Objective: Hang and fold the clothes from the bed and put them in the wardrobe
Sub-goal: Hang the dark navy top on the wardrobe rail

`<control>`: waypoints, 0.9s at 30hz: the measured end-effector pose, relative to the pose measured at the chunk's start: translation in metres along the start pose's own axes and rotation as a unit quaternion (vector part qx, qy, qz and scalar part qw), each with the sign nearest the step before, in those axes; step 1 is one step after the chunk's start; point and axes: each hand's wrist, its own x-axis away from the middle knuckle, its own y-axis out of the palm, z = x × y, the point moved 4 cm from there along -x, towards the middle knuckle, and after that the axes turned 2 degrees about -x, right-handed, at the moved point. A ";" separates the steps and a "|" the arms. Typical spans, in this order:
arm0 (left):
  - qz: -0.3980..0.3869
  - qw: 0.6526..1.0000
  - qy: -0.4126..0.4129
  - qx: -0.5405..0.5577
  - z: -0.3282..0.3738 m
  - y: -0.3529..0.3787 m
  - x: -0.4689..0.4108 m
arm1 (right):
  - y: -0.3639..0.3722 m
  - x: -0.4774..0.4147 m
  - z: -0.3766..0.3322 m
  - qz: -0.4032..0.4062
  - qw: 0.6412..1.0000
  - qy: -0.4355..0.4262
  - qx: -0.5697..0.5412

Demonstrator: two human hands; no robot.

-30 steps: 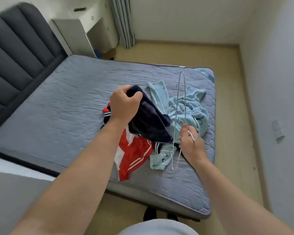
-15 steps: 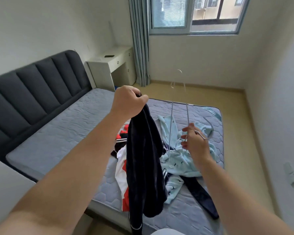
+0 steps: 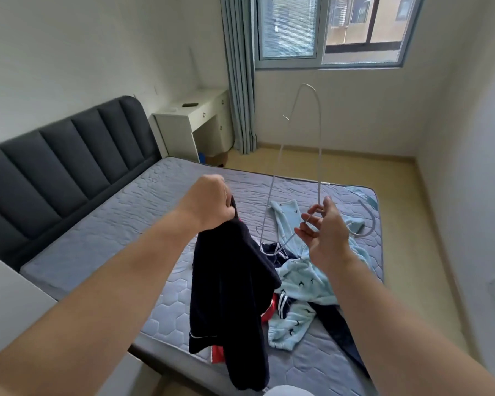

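Head view looks down over the bed (image 3: 97, 232), a grey quilted mattress against which everything else sits: above its near edge hangs the dark navy garment (image 3: 229, 295), lifted clear of the bed so that, I judge, it falls straight and its opening can be found for the hanger; it looks soft, fleecy and limp, with thin pale piping near the hem, and its tail drops below the bed's near edge. On the bed behind it lies the unsorted heap, a light blue fleece piece (image 3: 303, 284) with small dark marks and a red garment (image 3: 266, 312) mostly buried beneath. Over the bed's middle rises the wire hanger (image 3: 321, 155), thin and pale, held on end (its hook points off to the right), ready to meet the cloth. The left hand (image 3: 209, 201) is fisted tight round the garment's top edge; the right hand (image 3: 323, 232) pinches the hanger near its neck, its other fingers loosely spread
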 end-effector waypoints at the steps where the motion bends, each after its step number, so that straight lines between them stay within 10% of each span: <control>1: -0.035 0.999 -0.002 -0.039 -0.001 0.009 0.005 | 0.003 0.001 0.002 -0.005 1.000 0.003 -0.006; 6: -0.163 0.977 -0.104 -0.084 -0.031 0.056 0.045 | 0.015 0.005 0.014 -0.067 0.997 0.021 -0.026; 16: -0.185 0.972 -0.059 -0.135 -0.068 0.068 0.068 | 0.039 0.018 0.036 -0.158 0.978 0.072 -0.115; 27: -0.151 0.976 -0.138 -0.070 -0.092 0.051 0.076 | 0.063 0.020 0.024 0.028 0.984 0.082 -0.153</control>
